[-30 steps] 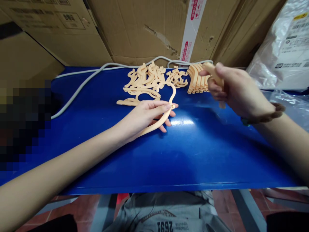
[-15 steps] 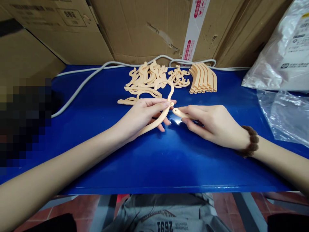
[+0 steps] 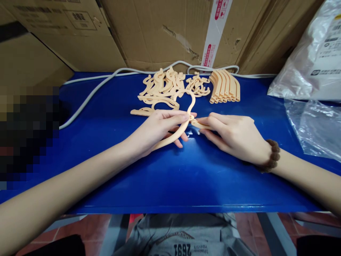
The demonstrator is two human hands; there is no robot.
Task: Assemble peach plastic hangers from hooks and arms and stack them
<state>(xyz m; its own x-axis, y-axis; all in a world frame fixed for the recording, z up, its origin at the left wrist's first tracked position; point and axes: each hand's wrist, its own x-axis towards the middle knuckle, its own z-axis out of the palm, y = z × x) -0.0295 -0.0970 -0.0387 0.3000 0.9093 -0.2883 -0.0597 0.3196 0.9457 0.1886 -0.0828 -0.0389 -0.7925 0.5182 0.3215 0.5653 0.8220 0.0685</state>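
Note:
Between thumb and fingers, my left hand (image 3: 165,124) pinches a cream plastic hanger piece (image 3: 178,132), with a curved hook rising from its joint and an arm sloping down under the palm. My right hand (image 3: 231,133) grips a second cream hanger arm (image 3: 198,124); its rounded, holed end meets the joint of the left piece. The far end of that arm is hidden in the right palm. Whether the two parts are locked together cannot be told. Both hands are above the blue table (image 3: 186,177).
Loose cream hooks and hanger parts (image 3: 165,83) lie in a pile behind the hands, with folded hangers (image 3: 142,112) nearer. Hanger arms (image 3: 225,85) are stacked to its right. A white cable (image 3: 90,96), cardboard boxes (image 3: 160,32) and a plastic bag (image 3: 298,71) line the back and right.
My right hand has moved slightly left and brought its hanger arm's end from just apart to against the joint of the left piece. My left hand keeps its hold.

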